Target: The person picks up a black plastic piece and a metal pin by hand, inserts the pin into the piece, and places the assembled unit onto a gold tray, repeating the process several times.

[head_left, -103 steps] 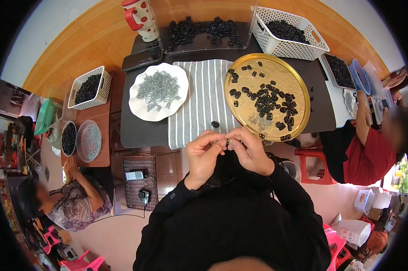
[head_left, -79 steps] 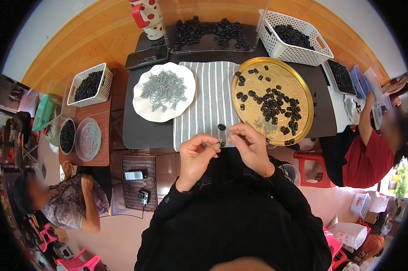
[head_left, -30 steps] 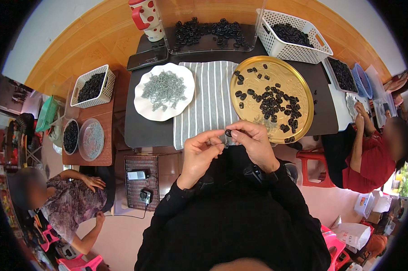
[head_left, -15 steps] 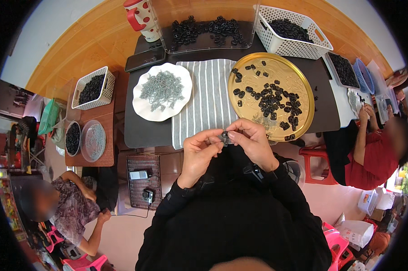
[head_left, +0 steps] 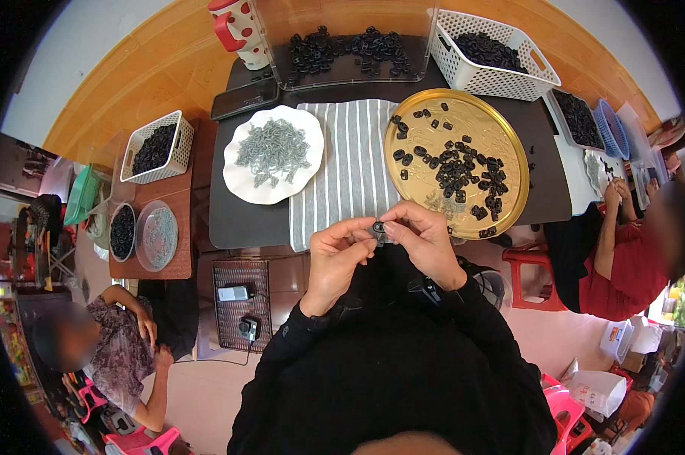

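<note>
A small black plastic piece with a hole [head_left: 378, 227] is pinched between my two hands, just off the near edge of the table. My left hand [head_left: 333, 264] has its thumb and fingertips closed at the piece's left side. From the other side my right hand [head_left: 424, 241] grips it between thumb and forefinger. Beyond my right hand lies a gold round tray [head_left: 414, 182] with many loose black pieces [head_left: 456, 171]. Past my left hand stands a white scalloped plate [head_left: 236, 186] heaped with small slender grey pieces [head_left: 273, 152].
A grey striped cloth [head_left: 342, 159] lies between plate and tray. Behind are a clear bin [head_left: 350, 83], a white basket [head_left: 464, 80], a phone [head_left: 244, 100] and a dotted mug [head_left: 244, 38]. One person [head_left: 122, 349] sits at left, another [head_left: 623, 262] at right.
My hands stay almost in place around the black piece, with only a very slight shift. The person at left has moved their hands closer together.
</note>
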### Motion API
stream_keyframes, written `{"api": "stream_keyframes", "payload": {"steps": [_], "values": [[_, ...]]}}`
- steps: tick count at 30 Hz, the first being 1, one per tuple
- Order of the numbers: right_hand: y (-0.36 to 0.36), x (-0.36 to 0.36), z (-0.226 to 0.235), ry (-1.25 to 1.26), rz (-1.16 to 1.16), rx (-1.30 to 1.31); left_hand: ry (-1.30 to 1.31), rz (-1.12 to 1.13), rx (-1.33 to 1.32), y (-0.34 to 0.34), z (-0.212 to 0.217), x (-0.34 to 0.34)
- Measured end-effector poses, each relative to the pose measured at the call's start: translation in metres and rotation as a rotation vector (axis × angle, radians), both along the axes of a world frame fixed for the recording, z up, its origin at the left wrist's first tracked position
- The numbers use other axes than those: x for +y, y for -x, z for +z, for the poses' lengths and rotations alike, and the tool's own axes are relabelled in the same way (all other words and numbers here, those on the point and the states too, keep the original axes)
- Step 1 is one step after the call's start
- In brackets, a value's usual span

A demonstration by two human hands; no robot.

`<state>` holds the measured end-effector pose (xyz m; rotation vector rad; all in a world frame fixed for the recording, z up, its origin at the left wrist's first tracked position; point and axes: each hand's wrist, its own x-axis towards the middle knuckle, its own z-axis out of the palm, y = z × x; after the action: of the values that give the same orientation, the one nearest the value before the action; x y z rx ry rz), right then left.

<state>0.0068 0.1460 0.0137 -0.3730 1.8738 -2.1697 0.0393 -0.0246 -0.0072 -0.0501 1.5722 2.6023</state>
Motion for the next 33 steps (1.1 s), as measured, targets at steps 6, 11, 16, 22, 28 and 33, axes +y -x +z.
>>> {"api": "stream_keyframes", "payload": {"steps": [6,11,16,22,28,33], "values": [[0.0,0.0,-0.001,-0.01,-0.021,-0.002,0.005,0.023,-0.011,0.0,0.0,0.001],[-0.004,-0.004,-0.009,-0.034,-0.046,0.082,0.015,0.049,0.005,-0.001,-0.001,0.004],[-0.008,-0.006,-0.008,-0.027,-0.073,0.091,0.006,0.072,0.012,-0.001,0.001,0.006],[-0.007,-0.007,-0.01,0.005,-0.1,0.119,-0.01,0.052,0.062,-0.002,0.002,0.006],[-0.005,-0.001,-0.011,-0.055,-0.057,0.262,-0.062,0.047,0.065,-0.001,-0.002,0.005],[-0.008,-0.002,-0.007,-0.089,-0.051,0.34,-0.07,0.048,0.073,-0.002,0.001,0.007]]}}
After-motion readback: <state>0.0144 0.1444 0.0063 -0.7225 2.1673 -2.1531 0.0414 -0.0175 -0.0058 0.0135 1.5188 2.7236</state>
